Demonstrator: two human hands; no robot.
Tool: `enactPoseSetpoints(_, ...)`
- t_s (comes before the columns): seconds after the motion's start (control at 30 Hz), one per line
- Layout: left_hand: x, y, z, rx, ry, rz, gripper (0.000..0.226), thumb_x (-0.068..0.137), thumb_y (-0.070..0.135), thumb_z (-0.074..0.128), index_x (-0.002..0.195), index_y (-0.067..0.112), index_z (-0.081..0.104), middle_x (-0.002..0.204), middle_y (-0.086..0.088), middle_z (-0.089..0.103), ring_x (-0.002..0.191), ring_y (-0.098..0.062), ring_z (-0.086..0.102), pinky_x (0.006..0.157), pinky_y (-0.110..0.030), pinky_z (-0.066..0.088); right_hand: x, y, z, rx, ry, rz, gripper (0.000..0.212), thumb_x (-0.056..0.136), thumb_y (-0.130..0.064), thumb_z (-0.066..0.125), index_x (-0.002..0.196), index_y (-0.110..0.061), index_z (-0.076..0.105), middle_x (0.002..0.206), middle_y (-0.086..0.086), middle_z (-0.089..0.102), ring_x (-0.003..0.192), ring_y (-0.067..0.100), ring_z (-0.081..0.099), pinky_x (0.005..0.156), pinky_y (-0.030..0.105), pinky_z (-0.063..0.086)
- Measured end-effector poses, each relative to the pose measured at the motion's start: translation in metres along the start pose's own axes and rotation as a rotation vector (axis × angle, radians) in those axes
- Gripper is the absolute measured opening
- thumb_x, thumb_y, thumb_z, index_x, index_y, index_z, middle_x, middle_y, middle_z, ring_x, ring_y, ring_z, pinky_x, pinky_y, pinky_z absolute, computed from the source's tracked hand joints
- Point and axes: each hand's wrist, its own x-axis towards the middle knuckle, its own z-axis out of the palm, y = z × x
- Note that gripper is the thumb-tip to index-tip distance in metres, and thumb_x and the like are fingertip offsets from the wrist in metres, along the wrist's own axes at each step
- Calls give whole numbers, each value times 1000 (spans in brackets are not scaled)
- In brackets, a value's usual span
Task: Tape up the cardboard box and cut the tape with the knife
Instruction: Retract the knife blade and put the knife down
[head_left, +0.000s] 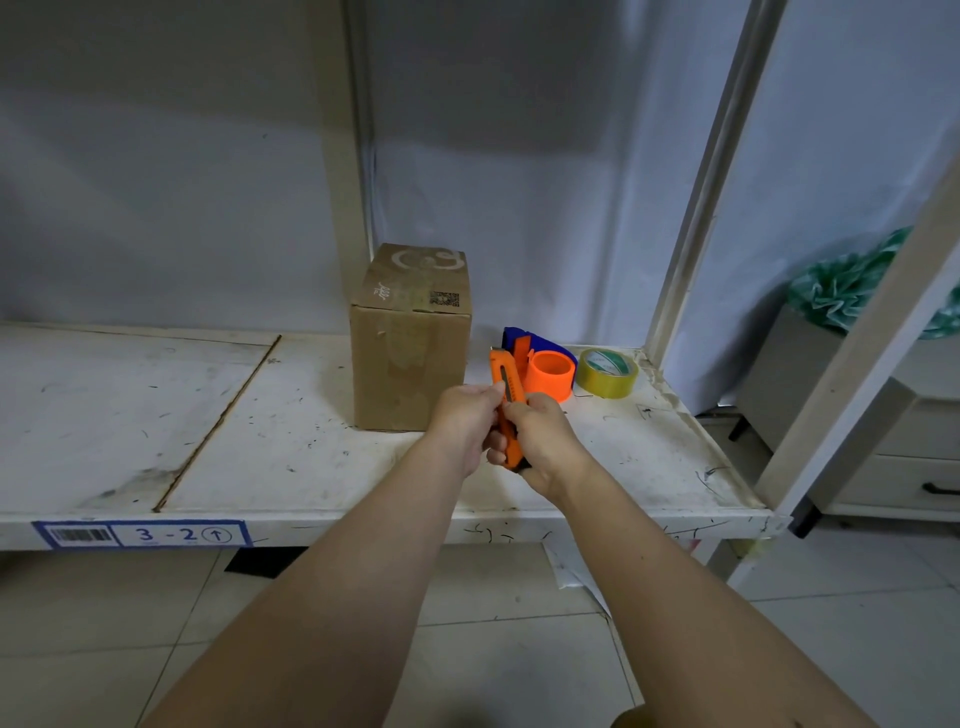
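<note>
1. Right now both hands hold the orange utility knife (508, 400) above the shelf's front half, w/ its tip pointing up and away.
2. Left hand (464, 423) is wrapped round the knife's left side, thumb up near the slider slot; right hand (543, 439) grips the lower handle, fingers curled over it. Both closed on the knife.
3. Blade: can't tell if it's out.
4. Cardboard box (413, 340) stands upright on the white shelf (291, 415), just behind the hands, top flaps closed, QR print on top.
5. Tape dispenser (540, 364), blue and orange, sits just right of the box, partly behind the knife.
6. Yellowish tape roll (608, 373) lies beside the dispenser, near the shelf's right rear corner.
7. Shelf front edge has a blue label (143, 534) reading "3-2" w/ barcode and arrow.
8. Green bag (852, 286) far right, past the rack post.
</note>
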Motion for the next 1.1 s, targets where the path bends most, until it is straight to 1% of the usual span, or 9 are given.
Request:
enactPoseSetpoints(0.17,2,1,-1,2,8,-35,25,96,23,52,101,3,66,57,-4,49,39,-16,42,38,-20,40,-2,0,-7,34,-86,27,25,96,4,36,79,-3,53,64,11,48,48,15,45,43,23,41)
enactPoseSetpoints(0.23,3,0,-2,-40,16,-33,19,96,20,53,91,6,65,68,-7,58,53,-19,53,52,-27,49,-2,0,-11,-24,-92,42,15,100,-6,41,95,-2,54,74,12,53,56,16,51,50,25,49)
enactPoseSetpoints(0.3,4,-1,-3,-86,37,-24,16,96,16,54,83,11,63,80,-7,65,77,-21,62,74,-33,52,-2,2,-15,-185,-40,87,23,101,-25,45,109,-4,52,83,13,58,63,19,58,59,31,57)
enactPoseSetpoints(0.43,4,0,0,-53,78,-15,15,94,17,58,79,18,59,90,-4,67,98,-22,63,97,-38,47,-6,7,-12,-411,43,133,34,101,-41,38,111,-11,50,79,10,58,65,20,59,59,32,58)
enactPoseSetpoints(0.6,7,0,4,-62,79,-14,16,94,18,57,79,19,60,93,-7,68,107,-28,65,98,-40,51,-2,14,-10,-436,87,10,24,102,-33,35,108,-12,45,71,6,50,56,15,48,46,25,40)
enactPoseSetpoints(0.83,10,-2,6,-36,92,-22,14,93,19,59,79,20,61,101,-11,71,104,-26,67,98,-42,52,-2,18,-15,-396,54,12,25,102,-34,34,109,-13,44,75,6,52,61,16,52,51,26,43)
enactPoseSetpoints(0.9,14,-3,7,-39,111,-30,16,94,20,58,78,20,60,105,-13,72,101,-25,67,96,-43,53,-1,19,-18,-346,46,37,30,102,-35,35,115,-10,44,82,7,54,66,16,54,59,28,50)
enactPoseSetpoints(1.0,22,-7,7,-53,149,-39,19,94,20,58,75,20,58,100,-13,71,96,-26,67,88,-39,55,5,26,-25,-300,49,78,28,101,-21,40,124,-5,45,90,8,54,76,17,56,85,38,57)
enactPoseSetpoints(1.1,31,-14,6,-30,138,-37,12,96,16,54,86,14,60,88,-6,67,92,-24,65,79,-32,49,18,38,-33,-468,159,39,20,99,-16,45,108,-9,61,82,4,58,77,17,58,89,45,56)
